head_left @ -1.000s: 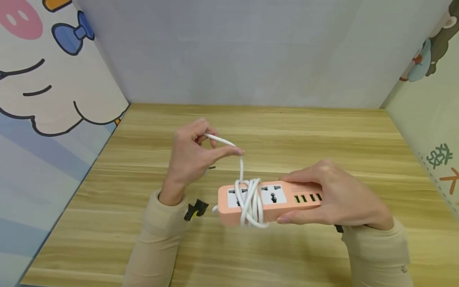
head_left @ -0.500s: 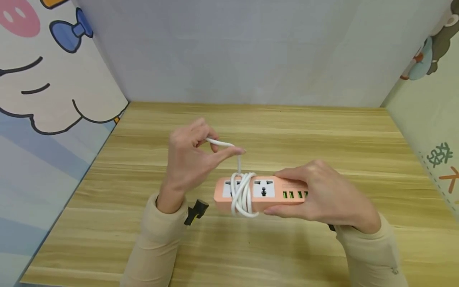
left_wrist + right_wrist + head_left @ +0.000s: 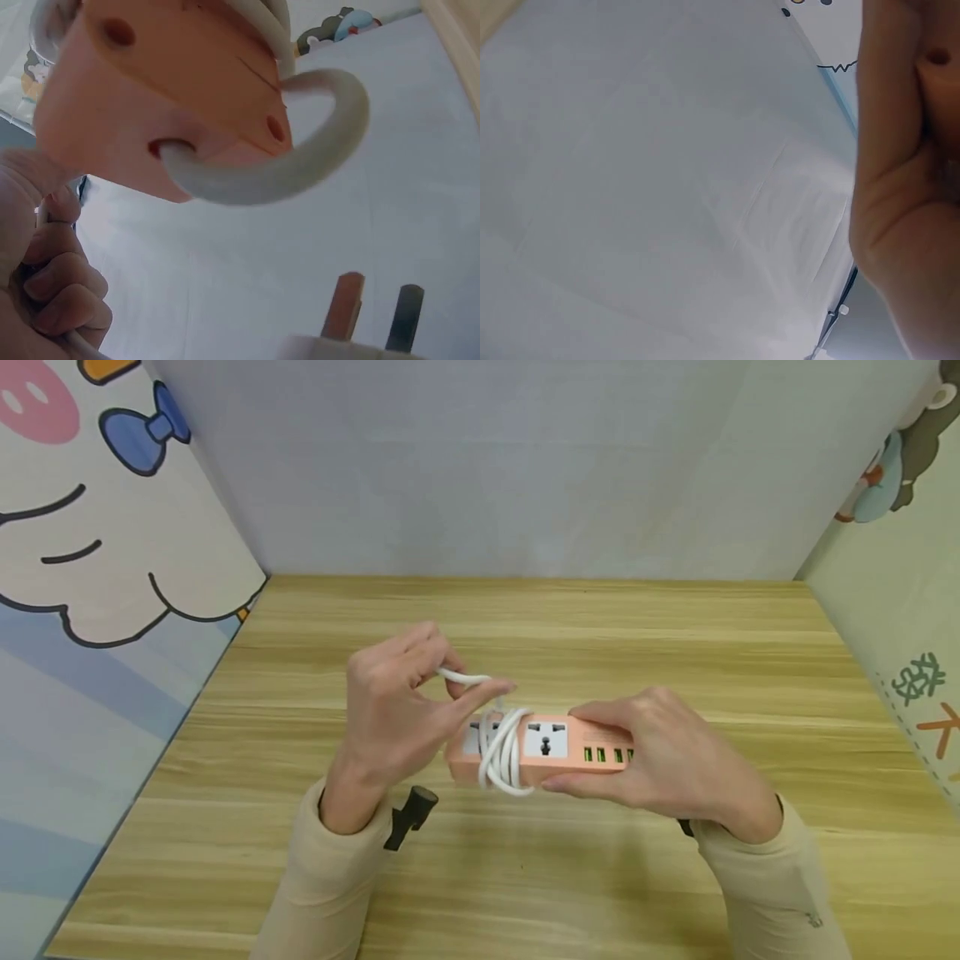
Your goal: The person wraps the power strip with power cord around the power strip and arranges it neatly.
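My right hand (image 3: pixel 675 760) grips the right end of an orange power strip (image 3: pixel 576 746), thumb on the near side and fingers on the far side. The strip has white sockets and several USB ports. Its white cord (image 3: pixel 507 752) is wound several times round the left half. My left hand (image 3: pixel 397 714) holds a stretch of that cord above the strip's left end, with the thumb pressed along it. In the left wrist view, the cord leaves a hole in the strip's end (image 3: pixel 105 127) and bends in a loop. Two prongs of a plug (image 3: pixel 337 349) show at the bottom.
A wood-grain table (image 3: pixel 540 893) lies beneath both hands. A pale grey panel (image 3: pixel 525 468) stands along its back, with cartoon-printed panels at left (image 3: pixel 82 585) and right (image 3: pixel 892 602). A black wrist camera mount (image 3: pixel 412 814) juts out beside the left sleeve.
The power strip and right hand have shifted left and away from me in the head view. My left hand has dropped slightly, and the cord between it and the strip shows shorter.
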The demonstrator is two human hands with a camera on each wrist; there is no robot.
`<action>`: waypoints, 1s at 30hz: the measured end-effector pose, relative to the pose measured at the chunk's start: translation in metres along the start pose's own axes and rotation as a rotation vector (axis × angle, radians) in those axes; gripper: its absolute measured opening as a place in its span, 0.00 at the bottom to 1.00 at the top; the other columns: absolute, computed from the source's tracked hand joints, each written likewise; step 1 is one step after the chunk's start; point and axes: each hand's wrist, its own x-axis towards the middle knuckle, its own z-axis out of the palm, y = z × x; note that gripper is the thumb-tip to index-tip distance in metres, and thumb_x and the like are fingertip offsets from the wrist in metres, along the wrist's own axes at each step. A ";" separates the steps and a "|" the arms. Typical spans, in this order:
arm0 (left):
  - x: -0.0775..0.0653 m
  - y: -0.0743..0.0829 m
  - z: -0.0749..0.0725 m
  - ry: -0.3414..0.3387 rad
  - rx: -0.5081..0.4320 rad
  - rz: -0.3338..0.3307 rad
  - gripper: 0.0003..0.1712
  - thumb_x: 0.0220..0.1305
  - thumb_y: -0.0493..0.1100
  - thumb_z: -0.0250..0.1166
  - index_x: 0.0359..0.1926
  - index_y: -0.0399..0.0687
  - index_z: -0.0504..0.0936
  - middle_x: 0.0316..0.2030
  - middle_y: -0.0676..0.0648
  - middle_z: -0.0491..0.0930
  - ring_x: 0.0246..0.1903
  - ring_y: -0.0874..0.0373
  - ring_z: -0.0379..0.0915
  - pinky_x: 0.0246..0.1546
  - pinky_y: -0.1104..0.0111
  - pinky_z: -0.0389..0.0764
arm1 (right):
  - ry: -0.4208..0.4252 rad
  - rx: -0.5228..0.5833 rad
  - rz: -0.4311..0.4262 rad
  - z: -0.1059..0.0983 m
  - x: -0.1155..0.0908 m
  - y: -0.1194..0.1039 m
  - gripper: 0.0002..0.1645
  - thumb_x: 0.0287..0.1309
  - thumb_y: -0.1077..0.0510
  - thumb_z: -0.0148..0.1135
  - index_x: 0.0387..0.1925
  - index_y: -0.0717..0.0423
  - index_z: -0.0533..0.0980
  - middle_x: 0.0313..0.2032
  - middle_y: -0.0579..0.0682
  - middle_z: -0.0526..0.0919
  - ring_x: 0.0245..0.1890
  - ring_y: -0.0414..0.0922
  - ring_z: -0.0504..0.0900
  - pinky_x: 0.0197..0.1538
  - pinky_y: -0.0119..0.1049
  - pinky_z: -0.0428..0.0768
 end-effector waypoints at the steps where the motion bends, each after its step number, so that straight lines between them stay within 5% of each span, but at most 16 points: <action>1: 0.000 0.002 -0.001 -0.003 0.009 -0.009 0.23 0.44 0.43 0.85 0.17 0.45 0.75 0.15 0.51 0.67 0.16 0.64 0.57 0.20 0.73 0.61 | 0.013 -0.005 -0.002 0.000 0.001 0.000 0.19 0.45 0.39 0.80 0.32 0.42 0.82 0.18 0.32 0.75 0.16 0.28 0.68 0.20 0.26 0.69; 8: 0.001 0.014 -0.006 -0.036 0.045 -0.088 0.18 0.59 0.46 0.75 0.18 0.45 0.79 0.15 0.53 0.71 0.15 0.63 0.59 0.19 0.73 0.62 | 0.161 -0.057 -0.019 0.003 0.004 0.000 0.18 0.44 0.43 0.82 0.30 0.45 0.81 0.16 0.33 0.74 0.15 0.28 0.66 0.20 0.23 0.65; 14: 0.000 0.023 -0.008 -0.062 0.041 -0.091 0.22 0.73 0.42 0.61 0.19 0.45 0.75 0.15 0.52 0.65 0.16 0.63 0.55 0.18 0.72 0.59 | 0.299 -0.088 0.016 0.004 0.006 -0.002 0.19 0.42 0.44 0.83 0.33 0.46 0.85 0.17 0.34 0.77 0.14 0.29 0.67 0.19 0.24 0.66; 23: -0.004 0.030 -0.005 -0.120 0.007 -0.154 0.27 0.73 0.38 0.60 0.14 0.49 0.64 0.13 0.53 0.57 0.14 0.66 0.48 0.15 0.74 0.52 | 0.458 -0.093 0.041 0.006 0.008 -0.003 0.21 0.38 0.45 0.84 0.32 0.50 0.84 0.16 0.38 0.76 0.13 0.33 0.66 0.18 0.25 0.62; 30: -0.002 0.038 -0.001 -0.154 -0.024 -0.226 0.23 0.76 0.39 0.57 0.18 0.47 0.72 0.12 0.54 0.60 0.13 0.67 0.51 0.14 0.74 0.54 | 0.554 -0.073 0.021 0.008 0.010 -0.003 0.23 0.38 0.48 0.83 0.35 0.55 0.86 0.17 0.44 0.80 0.13 0.34 0.68 0.19 0.24 0.64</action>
